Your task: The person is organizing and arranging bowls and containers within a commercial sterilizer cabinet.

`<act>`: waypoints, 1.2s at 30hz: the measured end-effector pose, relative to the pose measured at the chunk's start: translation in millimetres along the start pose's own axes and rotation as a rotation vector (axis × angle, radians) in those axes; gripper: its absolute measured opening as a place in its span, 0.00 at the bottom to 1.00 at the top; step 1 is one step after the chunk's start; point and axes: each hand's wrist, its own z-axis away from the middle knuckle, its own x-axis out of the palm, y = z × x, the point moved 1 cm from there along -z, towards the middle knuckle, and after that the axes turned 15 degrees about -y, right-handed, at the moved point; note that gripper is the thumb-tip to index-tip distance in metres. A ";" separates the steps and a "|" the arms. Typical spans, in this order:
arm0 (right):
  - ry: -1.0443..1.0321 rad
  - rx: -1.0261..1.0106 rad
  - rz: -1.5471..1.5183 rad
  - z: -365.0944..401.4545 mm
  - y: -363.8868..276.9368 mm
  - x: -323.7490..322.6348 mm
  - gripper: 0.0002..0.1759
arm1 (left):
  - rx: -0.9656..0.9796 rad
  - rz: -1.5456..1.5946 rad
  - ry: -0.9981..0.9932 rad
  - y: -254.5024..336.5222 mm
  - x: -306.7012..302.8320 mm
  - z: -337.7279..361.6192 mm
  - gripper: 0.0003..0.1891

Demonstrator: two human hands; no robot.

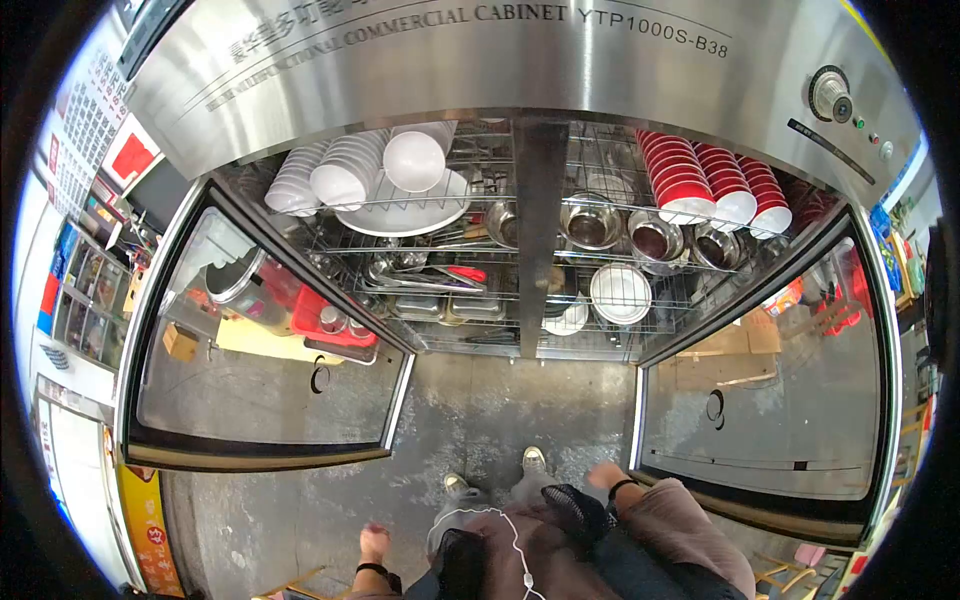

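Note:
My left hand is low in the view, left of my body, with fingers curled in and nothing visible in it. A dark band circles that wrist. To the right, my right hand is held near the open right cabinet door, apart from it; its fingers are too small to make out. Ahead stands a steel cabinet with both glass doors open. On its wire racks are white bowls, red-and-white bowls, a large white oval plate, steel bowls and white plates.
The open left glass door swings out toward me. Behind it show a metal pot and a red basin. A red-handled utensil lies on a middle rack. Concrete floor lies between the doors.

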 end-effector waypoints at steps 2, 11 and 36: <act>0.059 0.006 -0.036 0.9 -21.7 -52.7 0.19 | 0.061 0.107 0.214 0.7 -34.7 -15.5 0.20; 0.284 0.083 -0.313 28.3 -148.3 -184.9 0.20 | 0.514 0.323 0.852 183.6 -253.5 39.1 0.42; 0.363 -0.056 -0.293 82.9 -415.1 -231.8 0.26 | 1.046 -0.176 0.020 173.3 -317.9 -1.4 0.06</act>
